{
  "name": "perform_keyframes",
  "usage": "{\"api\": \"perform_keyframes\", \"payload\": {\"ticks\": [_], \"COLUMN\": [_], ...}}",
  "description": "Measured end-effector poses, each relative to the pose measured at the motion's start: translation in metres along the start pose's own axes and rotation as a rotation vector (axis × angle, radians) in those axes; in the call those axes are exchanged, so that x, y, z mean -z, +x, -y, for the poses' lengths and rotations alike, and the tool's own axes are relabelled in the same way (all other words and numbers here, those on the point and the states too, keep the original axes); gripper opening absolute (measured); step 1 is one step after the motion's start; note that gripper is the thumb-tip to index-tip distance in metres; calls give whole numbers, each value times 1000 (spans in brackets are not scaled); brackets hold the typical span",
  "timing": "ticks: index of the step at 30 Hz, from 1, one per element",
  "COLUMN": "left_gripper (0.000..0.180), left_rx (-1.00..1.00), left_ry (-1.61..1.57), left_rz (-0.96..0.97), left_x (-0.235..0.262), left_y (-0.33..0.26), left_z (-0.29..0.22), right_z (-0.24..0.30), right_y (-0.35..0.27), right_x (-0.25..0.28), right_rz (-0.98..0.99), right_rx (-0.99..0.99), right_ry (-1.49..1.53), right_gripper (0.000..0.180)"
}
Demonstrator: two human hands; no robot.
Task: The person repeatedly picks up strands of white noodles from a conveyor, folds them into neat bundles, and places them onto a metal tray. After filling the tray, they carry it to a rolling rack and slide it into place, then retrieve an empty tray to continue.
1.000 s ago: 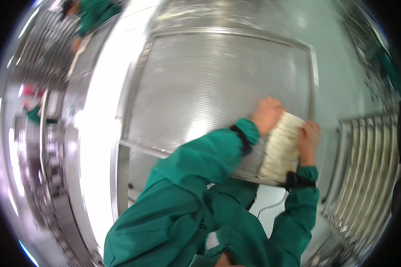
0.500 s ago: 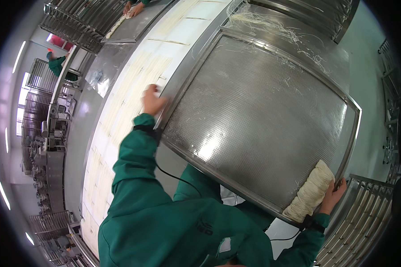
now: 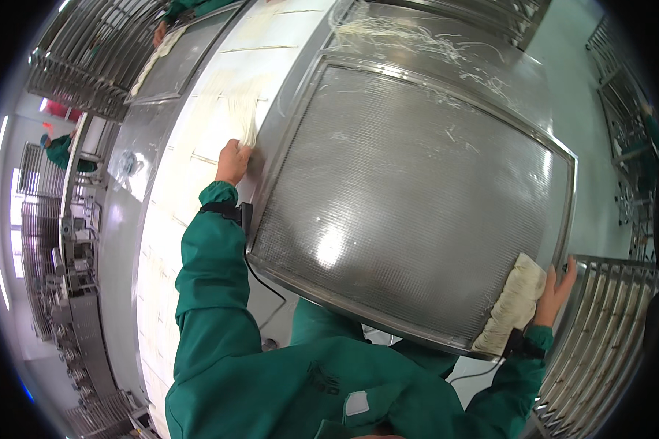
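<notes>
Moved since the frame half a second ago: my left hand [image 3: 232, 162], then apart from the noodles beside the left rim of the tray, is now farther out over the white belt [image 3: 278, 38], at the near end of a bunch of pale noodle strands [image 3: 244, 117]. Its fingers are curled in on that end and appear to have hold of it; the exact grip is hidden by the back of the hand. The bunch lies beyond it, trailing to the far side.

My right hand [image 3: 554, 296] has stayed at the right rim, beside a folded noodle row [image 3: 511, 304]. Its fingers are spread and partly extended, enclosing nothing; whether the palm touches the noodles I cannot tell.

Extent of work, by my judgement: early. Done: one row, lying in the near right corner of the mesh tray [image 3: 403, 197], along the right rim. Outstanding: the remaining mesh carries only stray scraps, and the bunch at my left hand is still on the belt.

Also noted: loose strands [image 3: 410, 33] on the metal counter [image 3: 523, 77] beyond the tray; a slatted rack [image 3: 600, 329] at near right; a co-worker's hand [image 3: 159, 34] by another tray [image 3: 194, 58] at far left.
</notes>
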State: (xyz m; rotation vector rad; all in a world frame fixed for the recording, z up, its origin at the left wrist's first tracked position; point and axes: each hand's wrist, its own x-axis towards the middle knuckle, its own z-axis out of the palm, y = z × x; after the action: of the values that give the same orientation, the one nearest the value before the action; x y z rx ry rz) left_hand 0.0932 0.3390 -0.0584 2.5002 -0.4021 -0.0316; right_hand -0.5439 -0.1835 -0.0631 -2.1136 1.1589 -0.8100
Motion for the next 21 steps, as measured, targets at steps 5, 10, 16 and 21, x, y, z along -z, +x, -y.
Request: {"api": "perform_keyframes", "payload": {"ticks": [5, 10, 16, 21], "left_gripper": [15, 21, 18, 11], "left_rx": [-22, -58, 113, 327], "left_ry": [-697, -1083, -1558, -1627], "left_rz": [385, 820, 1101, 1089], "left_x": [-37, -71, -140, -234], "left_y": [-47, -128, -173, -174], "left_z": [-170, -340, -423, -411], "right_z": [122, 236, 169, 52], "right_y": [22, 16, 41, 66], "right_x": [-80, -152, -123, -53], "right_rz": [265, 236, 136, 163], "right_rx": [156, 511, 493, 454], "right_ry": [238, 321, 100, -299], "right_gripper": [71, 91, 50, 26]}}
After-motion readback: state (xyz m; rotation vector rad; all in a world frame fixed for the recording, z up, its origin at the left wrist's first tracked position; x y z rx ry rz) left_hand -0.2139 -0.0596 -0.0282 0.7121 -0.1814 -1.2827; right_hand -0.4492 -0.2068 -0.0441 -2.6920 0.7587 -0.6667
